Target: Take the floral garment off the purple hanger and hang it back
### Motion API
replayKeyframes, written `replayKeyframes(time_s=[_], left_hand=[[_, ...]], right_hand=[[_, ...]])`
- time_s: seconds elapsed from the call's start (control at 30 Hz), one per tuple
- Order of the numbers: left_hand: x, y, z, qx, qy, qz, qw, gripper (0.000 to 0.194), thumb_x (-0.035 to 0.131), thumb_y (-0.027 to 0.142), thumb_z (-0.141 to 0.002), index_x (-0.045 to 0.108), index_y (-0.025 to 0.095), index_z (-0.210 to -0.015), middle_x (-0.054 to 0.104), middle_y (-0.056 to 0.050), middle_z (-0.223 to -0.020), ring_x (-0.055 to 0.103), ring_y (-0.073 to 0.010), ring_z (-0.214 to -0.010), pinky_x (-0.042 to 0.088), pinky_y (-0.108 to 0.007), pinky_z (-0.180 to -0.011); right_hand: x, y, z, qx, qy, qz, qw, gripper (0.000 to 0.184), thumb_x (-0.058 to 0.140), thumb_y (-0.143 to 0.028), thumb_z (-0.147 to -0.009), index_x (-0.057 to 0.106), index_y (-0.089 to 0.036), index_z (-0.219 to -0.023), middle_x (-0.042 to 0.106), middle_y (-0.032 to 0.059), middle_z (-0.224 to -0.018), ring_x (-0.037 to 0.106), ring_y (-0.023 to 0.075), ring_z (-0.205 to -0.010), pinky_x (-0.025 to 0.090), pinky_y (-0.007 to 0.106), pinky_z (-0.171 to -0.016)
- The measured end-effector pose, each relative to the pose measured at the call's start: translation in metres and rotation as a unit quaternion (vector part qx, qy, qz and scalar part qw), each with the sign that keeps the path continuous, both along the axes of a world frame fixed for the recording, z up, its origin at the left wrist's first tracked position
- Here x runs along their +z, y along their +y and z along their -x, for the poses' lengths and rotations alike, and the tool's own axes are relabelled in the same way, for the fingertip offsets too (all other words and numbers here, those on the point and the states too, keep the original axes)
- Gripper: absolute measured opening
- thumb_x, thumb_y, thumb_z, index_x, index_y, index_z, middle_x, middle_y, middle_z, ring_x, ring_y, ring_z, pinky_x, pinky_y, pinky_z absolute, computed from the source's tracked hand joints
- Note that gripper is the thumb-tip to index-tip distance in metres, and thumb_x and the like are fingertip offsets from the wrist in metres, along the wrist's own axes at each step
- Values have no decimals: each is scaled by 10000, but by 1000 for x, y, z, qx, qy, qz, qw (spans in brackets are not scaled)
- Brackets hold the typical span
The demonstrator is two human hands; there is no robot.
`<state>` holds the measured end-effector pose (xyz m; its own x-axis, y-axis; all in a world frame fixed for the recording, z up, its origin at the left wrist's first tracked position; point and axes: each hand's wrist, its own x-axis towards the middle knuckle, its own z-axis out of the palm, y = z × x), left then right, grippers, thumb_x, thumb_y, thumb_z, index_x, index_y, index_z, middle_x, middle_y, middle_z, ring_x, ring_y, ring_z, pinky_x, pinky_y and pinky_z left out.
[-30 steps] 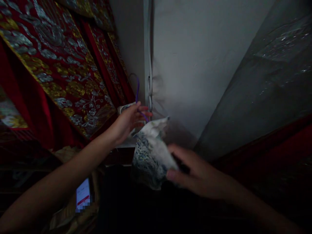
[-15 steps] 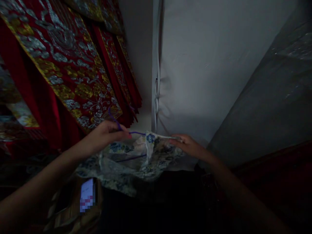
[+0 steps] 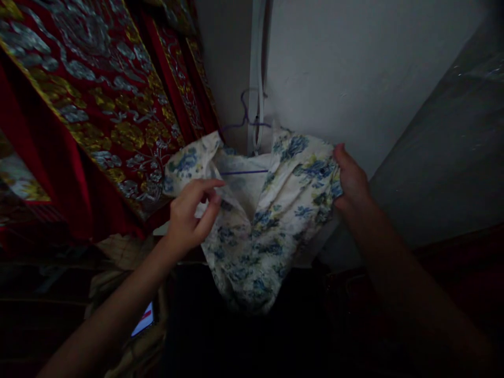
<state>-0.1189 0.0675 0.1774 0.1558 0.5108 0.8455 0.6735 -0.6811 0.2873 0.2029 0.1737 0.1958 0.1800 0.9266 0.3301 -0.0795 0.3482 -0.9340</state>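
A white blouse (image 3: 271, 226) with blue, green and yellow flowers hangs spread in front of me on a thin purple hanger (image 3: 246, 121). The hanger's hook and shoulders rise above the V-shaped neckline, and its lower bar crosses inside the neck. My right hand (image 3: 354, 178) grips the edge of the sleeve on the right. At the left side of the neckline, my left hand (image 3: 192, 212) is in front of the cloth with its index finger and thumb apart. The blouse's lower part droops to a dark, narrow point.
Red embroidered cloth (image 3: 118, 105) with gold and silver patterns hangs at the left. Behind is a pale wall (image 3: 326, 73) with a white cable (image 3: 260, 63) running down it. A lit phone (image 3: 142, 321) lies low at the left. Grey plastic sheeting (image 3: 444, 157) covers the right side.
The blouse has come up and opened out, with the hanger now upright inside it. My left hand has let go of the hanger; my right hand has moved up and outward to the sleeve.
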Motion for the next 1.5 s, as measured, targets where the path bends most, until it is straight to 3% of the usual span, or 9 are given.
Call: replayKeyframes(time_s=[0.2, 0.37, 0.53, 0.67, 0.8, 0.9, 1.0, 1.17, 1.5], left_hand=[[-74, 20, -33, -97, 125, 279, 947, 596, 485, 273, -971, 351, 260, -1552, 695, -44, -953, 648, -205, -787, 511, -330, -776], [-129, 27, -48, -68, 142, 312, 937, 251, 486, 296, -985, 656, 203, -1145, 706, -96, -936, 666, -257, -876, 491, -349, -804], [-162, -10, -69, -99, -24, 336, 936, 226, 464, 296, -1009, 634, 192, -902, 687, -53, -862, 652, -206, -826, 466, -292, -777], [-167, -38, -87, -119, -152, 369, 909, 224, 471, 307, -1012, 638, 192, -916, 681, -26, -823, 647, -182, -788, 459, -268, -750], [-162, -48, -95, -138, -167, 366, 905, 220, 500, 324, -1007, 666, 197, -938, 687, -43, -907, 647, -198, -887, 461, -282, -817], [-157, -52, -100, -147, -156, 351, 912, 206, 507, 295, -1006, 685, 201, -966, 661, -51, -935, 634, -199, -917, 459, -293, -851], [-150, -57, -103, -149, -149, 345, 915, 195, 515, 257, -999, 700, 200, -971, 645, -50, -925, 626, -195, -904, 461, -293, -841], [-138, -63, -104, -133, -140, 318, 928, 161, 551, 231, -973, 705, 196, -941, 630, -37, -879, 614, -188, -862, 457, -285, -809], [-145, -52, -109, -159, -141, 272, 938, 248, 524, 187, -927, 767, 195, -982, 661, -49, -825, 629, -199, -799, 464, -295, -745]], right_hand=[[-40, -27, -9, 18, -9, 22, 1000, 632, 372, -709, -931, 669, -197, -1154, 759, 117, -900, 736, 294, -915, 585, 422, -771], [-75, -25, -11, -14, 38, 20, 999, 529, 493, -707, -886, 680, -222, -980, 735, 89, -858, 718, 290, -923, 576, 420, -766], [-101, -13, -21, -223, 41, -48, 973, 401, 743, -516, -732, 643, -201, -958, 687, 53, -950, 657, 237, -921, 525, 389, -841], [-158, -64, 2, -350, 67, -64, 932, 335, 724, -349, -718, 644, -208, -1011, 652, 33, -1075, 606, 199, -1005, 465, 355, -931], [-224, -136, 58, -148, 52, 55, 986, 200, 696, -375, -771, 689, -192, -852, 681, 31, -849, 636, 211, -820, 509, 336, -776], [-246, -161, 95, -56, 25, 66, 996, 239, 713, -348, -772, 704, -194, -955, 735, 70, -947, 684, 247, -886, 539, 376, -829], [-240, -161, 111, -69, 5, 39, 997, 300, 708, -362, -791, 676, -199, -1042, 742, 82, -1016, 686, 252, -936, 536, 378, -862], [-215, -160, 104, -30, -25, 16, 999, 188, 652, -377, -858, 616, -198, -812, 664, 19, -770, 620, 181, -733, 496, 291, -702], [-209, -164, 72, 47, -43, 2, 998, 211, 687, -375, -845, 631, -191, -758, 593, -5, -716, 551, 153, -683, 427, 263, -649]])
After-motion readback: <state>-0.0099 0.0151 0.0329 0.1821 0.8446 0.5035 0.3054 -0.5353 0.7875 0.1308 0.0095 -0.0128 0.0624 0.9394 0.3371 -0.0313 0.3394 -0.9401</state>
